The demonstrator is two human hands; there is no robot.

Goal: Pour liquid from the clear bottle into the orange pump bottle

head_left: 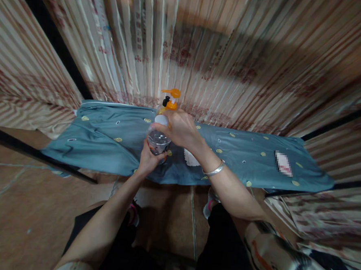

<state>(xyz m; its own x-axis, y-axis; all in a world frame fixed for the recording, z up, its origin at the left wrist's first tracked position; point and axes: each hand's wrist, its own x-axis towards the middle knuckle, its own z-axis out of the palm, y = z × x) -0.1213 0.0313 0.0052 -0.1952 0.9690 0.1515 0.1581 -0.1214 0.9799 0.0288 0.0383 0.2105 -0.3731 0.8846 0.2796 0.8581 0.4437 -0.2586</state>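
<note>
My left hand is wrapped round the lower part of a clear plastic bottle, which stands upright over the near side of the cloth-covered surface. The fingers of my right hand are closed at the white cap on top of that bottle. Just behind my right hand rises an orange pump head, with a small black top beside it. The bodies of those containers are mostly hidden by my hand. A white scalloped cloth or paper lies partly under my right forearm.
A blue-grey cloth with yellow prints covers the narrow surface. A small blurred-out packet lies at its right. Patterned curtains hang behind, and dark metal bars frame both sides. Brown tiles cover the floor.
</note>
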